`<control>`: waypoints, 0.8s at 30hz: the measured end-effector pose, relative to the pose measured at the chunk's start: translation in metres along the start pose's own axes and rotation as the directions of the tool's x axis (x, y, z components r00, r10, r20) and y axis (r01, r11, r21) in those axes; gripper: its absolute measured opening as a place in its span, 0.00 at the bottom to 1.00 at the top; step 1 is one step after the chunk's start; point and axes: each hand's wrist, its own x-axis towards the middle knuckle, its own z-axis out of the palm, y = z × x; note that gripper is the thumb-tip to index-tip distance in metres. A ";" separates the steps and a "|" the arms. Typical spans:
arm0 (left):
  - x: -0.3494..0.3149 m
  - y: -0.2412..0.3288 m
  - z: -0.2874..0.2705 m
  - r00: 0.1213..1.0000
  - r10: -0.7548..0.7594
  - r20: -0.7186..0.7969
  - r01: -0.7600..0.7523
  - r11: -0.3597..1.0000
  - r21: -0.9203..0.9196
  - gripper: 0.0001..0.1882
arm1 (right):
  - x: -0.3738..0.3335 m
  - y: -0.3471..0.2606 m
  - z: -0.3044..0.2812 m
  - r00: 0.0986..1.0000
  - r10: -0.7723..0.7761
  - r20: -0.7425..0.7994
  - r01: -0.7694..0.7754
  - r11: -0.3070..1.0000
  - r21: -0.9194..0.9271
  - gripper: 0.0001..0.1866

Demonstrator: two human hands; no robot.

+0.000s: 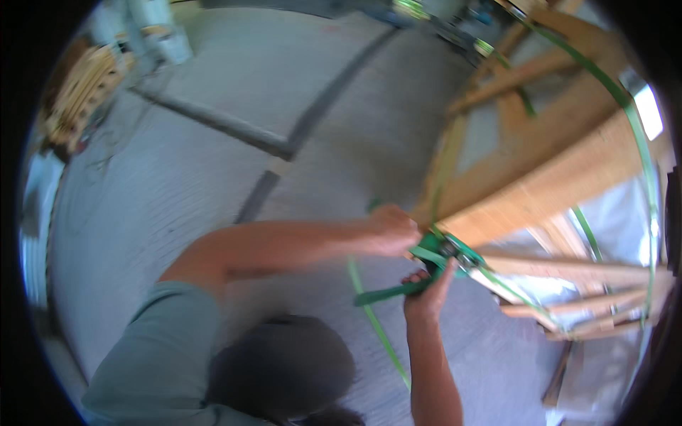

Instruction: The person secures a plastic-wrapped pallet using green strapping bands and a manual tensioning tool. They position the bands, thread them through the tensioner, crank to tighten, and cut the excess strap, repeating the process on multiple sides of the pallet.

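Note:
My right hand [428,298] is wrapped round a green strapping tensioner [447,250], thumb along its metal middle. One long green handle of the tool points left, past my fingers. My left hand [393,231], blurred by motion, is closed in a fist at the tool's left side. A green end, seemingly of a second lever, sticks out beyond that fist. A green strap [503,286] runs from the tool over the wooden crate frame [540,192]. A loose length of strap [386,346] hangs below the long handle.
More green strapping [643,156] bands the frame, with clear plastic sheeting behind the beams. A dark rounded shape [284,366] fills the lower middle. Stacked timber [84,89] lies at the far left. Dark strips cross the concrete floor [234,64].

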 end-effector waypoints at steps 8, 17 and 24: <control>0.008 0.005 -0.004 0.998 -0.059 -0.011 0.059 0.998 0.001 0.11 | -0.001 -0.042 -0.037 0.993 0.082 0.085 -0.028 0.861 -0.508 0.09; 0.011 0.009 0.006 0.988 -0.063 -0.140 0.059 0.998 -0.031 0.10 | 0.001 -0.030 -0.029 0.995 0.013 0.096 0.026 0.918 -0.396 0.08; 0.010 0.023 0.003 0.988 -0.110 -0.108 0.103 0.992 -0.074 0.13 | 0.017 -0.086 -0.073 0.926 0.273 0.260 -0.033 0.746 -0.665 0.06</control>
